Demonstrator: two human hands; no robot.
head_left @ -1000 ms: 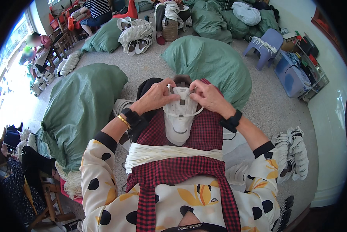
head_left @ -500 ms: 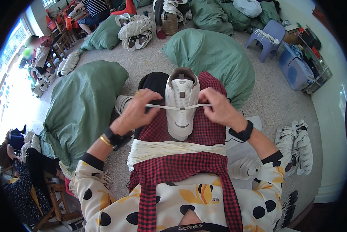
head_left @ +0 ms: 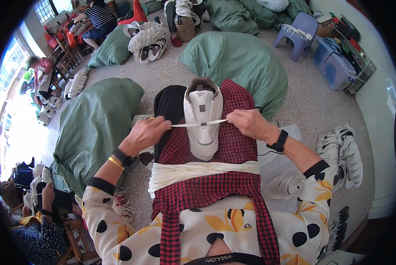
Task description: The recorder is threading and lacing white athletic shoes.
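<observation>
A white sneaker (head_left: 202,110) with a brown collar lining rests on my lap, toe toward me. A flat white shoelace (head_left: 187,125) crosses its front and passes through the lowest loop. Left of the sneaker, my left hand (head_left: 146,134) pinches one side of the lace. On the other side, my right hand (head_left: 252,124) grips the lace close to the shoe. The lace is stretched nearly straight between both hands. Across my red-and-black checked apron (head_left: 206,190), below the toe, lies a thick bundle of white laces (head_left: 206,168).
Large green sacks (head_left: 98,128) stand ahead on both sides. White shoes (head_left: 341,154) are stacked on the floor at right, beyond more shoe parts (head_left: 284,186) near my right forearm. A purple stool (head_left: 298,33) and plastic bin (head_left: 332,66) stand far right. Other people sit at left.
My left hand has moved outward to the left, and the lace has gone from slightly sagging to tauter. My right fingers have closed more tightly together. The whole view has shifted slightly.
</observation>
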